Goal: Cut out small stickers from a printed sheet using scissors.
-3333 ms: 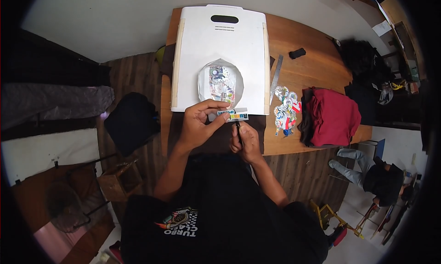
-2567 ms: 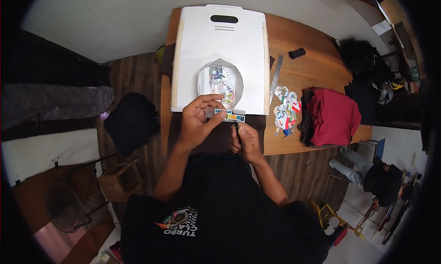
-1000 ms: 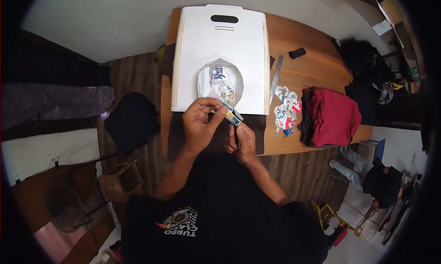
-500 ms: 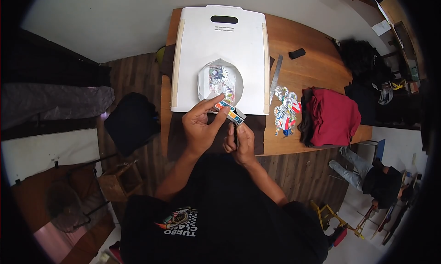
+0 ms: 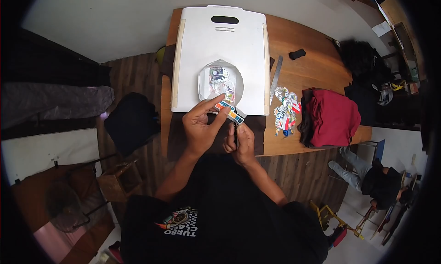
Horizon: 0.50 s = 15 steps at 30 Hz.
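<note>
A colourful sticker (image 5: 234,115), pinched in the left hand (image 5: 199,125), slants down rightward, its lower end close beside the right hand (image 5: 243,143), which grips a dark tool (image 5: 237,132).

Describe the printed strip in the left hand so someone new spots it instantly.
Start at the wooden table, then the big white panel on it. By the panel's near edge, the left hand pinches a small printed strip slanting down to the right. Unlike the colourful cut-out pile on the table to the right, it is a single piece with bright lettering, held in hand.
</note>
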Tool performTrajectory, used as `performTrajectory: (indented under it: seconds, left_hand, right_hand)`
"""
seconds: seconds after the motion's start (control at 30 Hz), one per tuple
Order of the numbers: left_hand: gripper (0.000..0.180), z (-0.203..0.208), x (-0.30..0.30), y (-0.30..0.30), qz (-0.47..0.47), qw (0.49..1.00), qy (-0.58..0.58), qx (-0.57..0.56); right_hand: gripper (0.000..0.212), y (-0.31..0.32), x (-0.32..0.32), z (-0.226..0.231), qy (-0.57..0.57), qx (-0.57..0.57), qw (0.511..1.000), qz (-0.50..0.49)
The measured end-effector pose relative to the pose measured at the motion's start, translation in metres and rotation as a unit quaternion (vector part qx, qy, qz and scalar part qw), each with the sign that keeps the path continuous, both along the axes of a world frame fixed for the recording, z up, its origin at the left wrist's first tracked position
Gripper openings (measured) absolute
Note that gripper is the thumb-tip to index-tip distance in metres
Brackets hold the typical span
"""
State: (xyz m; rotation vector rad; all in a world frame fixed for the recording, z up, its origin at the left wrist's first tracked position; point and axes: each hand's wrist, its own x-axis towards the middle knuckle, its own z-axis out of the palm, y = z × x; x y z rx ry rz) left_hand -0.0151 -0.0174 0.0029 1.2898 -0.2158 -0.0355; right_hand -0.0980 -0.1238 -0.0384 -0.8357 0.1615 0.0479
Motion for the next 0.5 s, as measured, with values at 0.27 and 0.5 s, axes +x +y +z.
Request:
performTrajectory:
  seconds: [0.27, 0.5]
  left_hand:
    - [0.035, 0.0001, 0.0008, 0.0017, -0.009, 1.0, 0.003, 0.01]
    - [0.036, -0.0009, 0.0056, 0.006, -0.048, 0.999, 0.003, 0.018]
  right_hand:
    - [0.037, -0.0036, -0.0022, -0.0043, 0.003, -0.025, 1.0, 0.014]
    - [0.039, -0.008, -0.0037, -0.0058, 0.002, -0.037, 0.999, 0.024]
